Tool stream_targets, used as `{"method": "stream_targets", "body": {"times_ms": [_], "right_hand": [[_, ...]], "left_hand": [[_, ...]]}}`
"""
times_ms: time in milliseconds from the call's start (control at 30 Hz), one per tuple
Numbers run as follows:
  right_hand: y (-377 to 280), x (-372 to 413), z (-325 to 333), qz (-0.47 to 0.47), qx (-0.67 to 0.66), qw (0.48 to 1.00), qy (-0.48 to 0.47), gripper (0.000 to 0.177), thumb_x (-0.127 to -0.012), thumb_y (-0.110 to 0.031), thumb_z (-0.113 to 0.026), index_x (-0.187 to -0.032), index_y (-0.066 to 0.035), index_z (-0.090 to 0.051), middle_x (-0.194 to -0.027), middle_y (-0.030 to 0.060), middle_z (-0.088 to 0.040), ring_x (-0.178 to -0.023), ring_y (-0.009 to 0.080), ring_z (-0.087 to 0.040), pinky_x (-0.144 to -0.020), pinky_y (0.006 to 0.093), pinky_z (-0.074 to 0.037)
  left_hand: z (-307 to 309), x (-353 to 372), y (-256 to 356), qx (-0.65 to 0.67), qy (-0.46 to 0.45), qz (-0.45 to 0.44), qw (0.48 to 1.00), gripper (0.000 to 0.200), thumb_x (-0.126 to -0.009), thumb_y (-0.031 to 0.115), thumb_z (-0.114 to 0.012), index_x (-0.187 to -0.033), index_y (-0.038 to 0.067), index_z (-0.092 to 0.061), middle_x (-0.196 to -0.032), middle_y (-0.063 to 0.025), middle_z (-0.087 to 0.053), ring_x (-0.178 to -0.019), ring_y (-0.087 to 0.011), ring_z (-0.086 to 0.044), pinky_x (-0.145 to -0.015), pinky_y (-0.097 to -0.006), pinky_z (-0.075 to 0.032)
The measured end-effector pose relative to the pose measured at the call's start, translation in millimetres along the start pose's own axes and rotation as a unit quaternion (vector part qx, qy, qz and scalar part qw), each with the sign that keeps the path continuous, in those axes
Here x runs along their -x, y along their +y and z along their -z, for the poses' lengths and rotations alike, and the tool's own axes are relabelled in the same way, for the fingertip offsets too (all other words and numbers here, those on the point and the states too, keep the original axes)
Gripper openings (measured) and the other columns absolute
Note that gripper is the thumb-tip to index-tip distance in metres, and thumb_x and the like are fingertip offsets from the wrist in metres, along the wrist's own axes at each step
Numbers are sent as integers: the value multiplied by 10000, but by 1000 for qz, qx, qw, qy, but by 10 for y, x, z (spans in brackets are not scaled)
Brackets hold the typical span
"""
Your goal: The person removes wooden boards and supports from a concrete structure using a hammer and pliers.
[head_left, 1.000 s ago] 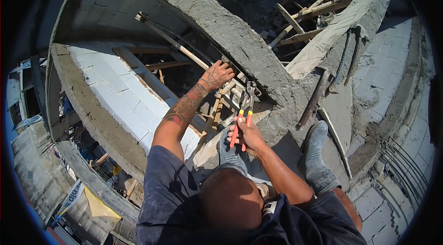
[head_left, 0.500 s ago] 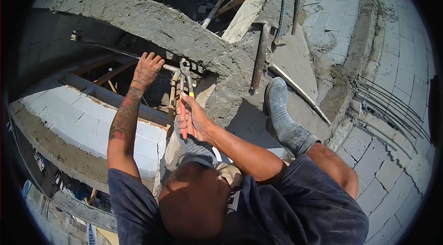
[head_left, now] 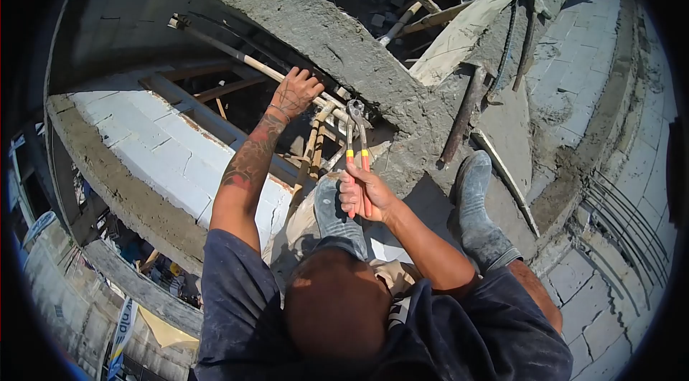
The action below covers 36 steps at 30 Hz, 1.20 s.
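My left hand (head_left: 298, 92) reaches forward with its fingers curled round a long pale pole (head_left: 240, 57) beneath the rough concrete beam. Closed about the red handles of metal pincers (head_left: 357, 138) is my right hand (head_left: 367, 193). The pincers point away from me, and their jaws are close to the pole's near end. I cannot make out what lies between the jaws. Bamboo supports (head_left: 313, 140) stand below the pole, just left of the pincers.
A concrete beam (head_left: 287, 11) crosses ahead. Openings drop away beneath the pole. A hammer (head_left: 463, 115), a rebar piece (head_left: 506, 58) and another hammer (head_left: 527, 44) lie on concrete at right. Thin bars (head_left: 628, 216) stick out farther right. My boots (head_left: 477, 194) flank the pincers.
The view has shifted, so the whole scene sits farther right and slightly lower. The pincers now stand more upright, their handles seen side by side. Both hands keep their holds.
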State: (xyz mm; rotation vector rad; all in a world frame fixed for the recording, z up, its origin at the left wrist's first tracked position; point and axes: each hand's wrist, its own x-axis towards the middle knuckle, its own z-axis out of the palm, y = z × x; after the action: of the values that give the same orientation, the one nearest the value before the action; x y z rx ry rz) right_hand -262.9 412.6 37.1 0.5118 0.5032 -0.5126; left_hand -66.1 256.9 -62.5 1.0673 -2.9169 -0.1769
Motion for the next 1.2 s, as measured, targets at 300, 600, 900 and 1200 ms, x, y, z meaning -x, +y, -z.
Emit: {"method": "stream_targets", "body": {"times_ms": [300, 600, 900, 1200], "right_hand": [[54, -103, -134, 106, 338, 903, 245, 399, -911, -356, -422, -1053, 10, -490, -836, 104, -560, -725, 188, -601, -660, 316, -520], [176, -228, -264, 120, 248, 937, 216, 425, -914, -353, -410, -1193, -35, -370, -991, 146, -529, -911, 242, -568, -750, 385, -518], [205, -329, -290, 117, 284, 921, 241, 377, -922, -297, -412, -1193, -37, -374, -981, 136, -524, -847, 224, -578, -684, 363, -516], [237, -411, -474, 126, 147, 940, 280, 303, -853, -389, -523, -823, -91, -479, -622, -4, -490, -534, 142, -517, -535, 323, -504]], "left_hand": [[-53, 210, 68, 1, -3, 19, 1000, 83, -693, 98, -564, -775, 100, -563, -784, -17, -524, -822, -179, -503, -752, -313, -414], [-88, 223, 28, 12, 16, 15, 1000, 85, -709, 110, -545, -792, 100, -557, -803, -15, -518, -865, -182, -507, -767, -329, -418], [-63, 220, 34, 14, -29, 29, 999, 104, -723, 110, -552, -826, 124, -554, -856, 0, -542, -884, -170, -507, -775, -322, -403], [-100, 215, 22, 10, -16, 26, 999, 66, -721, 101, -548, -785, 120, -548, -808, -1, -541, -823, -166, -510, -744, -318, -399]]}}
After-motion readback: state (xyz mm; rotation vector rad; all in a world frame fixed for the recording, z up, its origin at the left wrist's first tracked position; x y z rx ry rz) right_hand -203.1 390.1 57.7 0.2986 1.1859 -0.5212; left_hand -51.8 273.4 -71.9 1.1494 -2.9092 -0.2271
